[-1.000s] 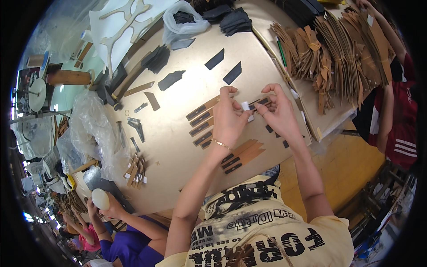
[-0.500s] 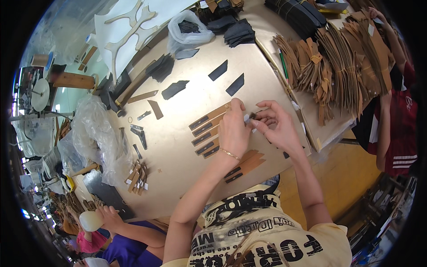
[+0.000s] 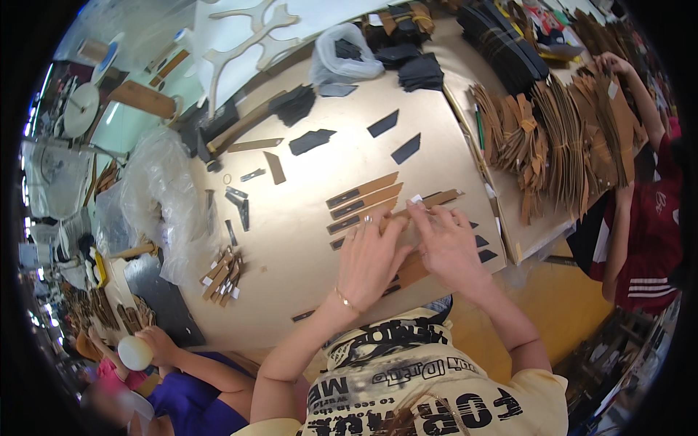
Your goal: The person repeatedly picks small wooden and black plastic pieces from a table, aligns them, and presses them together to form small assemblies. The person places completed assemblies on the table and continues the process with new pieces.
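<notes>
My left hand (image 3: 371, 256) and my right hand (image 3: 449, 245) are close together, low over the table. Their bent fingers close on a brown leather strip (image 3: 445, 197), which sticks out past the right fingertips. At the right index finger shows a small white tag (image 3: 416, 199). Beyond my left hand lie several brown strips (image 3: 378, 190) in a slanted row, each with a dark patch at its left end. More brown strips (image 3: 416, 270) are partly hidden under my hands and wrists. Dark angled pieces (image 3: 486, 255) lie beside my right hand.
Loose black pieces (image 3: 313, 142) and a clear bag (image 3: 347, 54) lie farther back. Small tagged strips (image 3: 224, 276) sit at the left. Bundled brown strips (image 3: 560, 138) cover the right-hand table, where a person in red (image 3: 651, 240) works. Another person's hand (image 3: 156, 345) holds a pale round object.
My hands have come down toward the strips from a raised pinch on a small tagged piece. They are now closed on a brown strip. The whole view has shifted slightly.
</notes>
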A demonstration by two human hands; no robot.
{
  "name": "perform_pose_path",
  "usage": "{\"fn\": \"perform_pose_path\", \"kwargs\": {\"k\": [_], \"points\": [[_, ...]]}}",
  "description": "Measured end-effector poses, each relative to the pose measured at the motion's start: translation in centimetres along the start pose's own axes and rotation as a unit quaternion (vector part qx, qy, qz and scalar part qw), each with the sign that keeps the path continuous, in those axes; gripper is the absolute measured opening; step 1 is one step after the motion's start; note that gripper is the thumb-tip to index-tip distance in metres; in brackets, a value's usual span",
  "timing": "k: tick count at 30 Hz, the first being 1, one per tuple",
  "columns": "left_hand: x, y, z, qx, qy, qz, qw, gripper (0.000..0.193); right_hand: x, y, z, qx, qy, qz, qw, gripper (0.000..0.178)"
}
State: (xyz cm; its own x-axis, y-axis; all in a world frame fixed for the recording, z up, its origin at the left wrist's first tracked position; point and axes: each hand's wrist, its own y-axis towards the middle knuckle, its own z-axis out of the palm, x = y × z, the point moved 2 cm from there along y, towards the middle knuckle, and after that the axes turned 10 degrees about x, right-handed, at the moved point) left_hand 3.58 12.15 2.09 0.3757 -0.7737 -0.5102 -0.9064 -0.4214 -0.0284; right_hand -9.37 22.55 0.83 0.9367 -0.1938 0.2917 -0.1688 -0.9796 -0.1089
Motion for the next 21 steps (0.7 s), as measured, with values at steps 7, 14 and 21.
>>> {"fn": "perform_pose_path", "kwargs": {"k": [7, 14, 21], "points": [[-0.3, -7.3, -0.4, -0.157, -0.106, -0.065, 0.98, 0.021, -4.0, 1.0, -0.9, -0.132, 0.056, 0.078, 0.987, 0.046], [0.8, -9.8, 0.6, -0.213, -0.134, -0.09, 0.964, 0.018, -5.6, 0.7, -1.1, -0.085, 0.211, 0.164, 0.96, 0.017], [2.6, -12.6, -3.4, -0.342, -0.151, -0.062, 0.925, 0.02, 2.5, 0.7, -5.8, -0.124, 0.314, 0.097, 0.936, 0.015]]}}
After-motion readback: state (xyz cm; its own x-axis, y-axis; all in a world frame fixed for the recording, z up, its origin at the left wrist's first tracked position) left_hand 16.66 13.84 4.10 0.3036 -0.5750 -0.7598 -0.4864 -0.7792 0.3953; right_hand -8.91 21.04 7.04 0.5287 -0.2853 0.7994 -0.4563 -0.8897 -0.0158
